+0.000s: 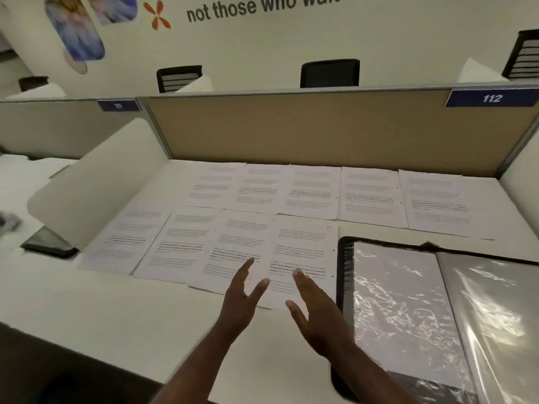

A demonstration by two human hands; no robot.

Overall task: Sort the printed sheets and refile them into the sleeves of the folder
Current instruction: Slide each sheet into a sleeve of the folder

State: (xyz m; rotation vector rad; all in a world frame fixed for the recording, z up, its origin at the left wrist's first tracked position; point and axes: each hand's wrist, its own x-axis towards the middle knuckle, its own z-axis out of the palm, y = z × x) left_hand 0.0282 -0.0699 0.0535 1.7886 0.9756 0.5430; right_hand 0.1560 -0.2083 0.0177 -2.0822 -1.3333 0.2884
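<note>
Several printed sheets lie flat in two rows on the white desk [122, 310]. The back row [370, 193] runs along the partition, and the front row [178, 246] sits nearer me. An open folder [408, 310] with shiny clear sleeves lies at the right, its black edge beside the front row's rightmost sheet [303, 252]. My left hand [242, 295] and my right hand [313, 310] hover over the near edge of that sheet and its neighbour. The fingers of both are straight and spread, and neither holds anything.
A tan cubicle partition [306, 132] walls the back of the desk, with white side dividers left [96, 185] and right. A dark flat object [49, 243] lies past the left divider. Office chairs [329, 72] stand beyond the partition.
</note>
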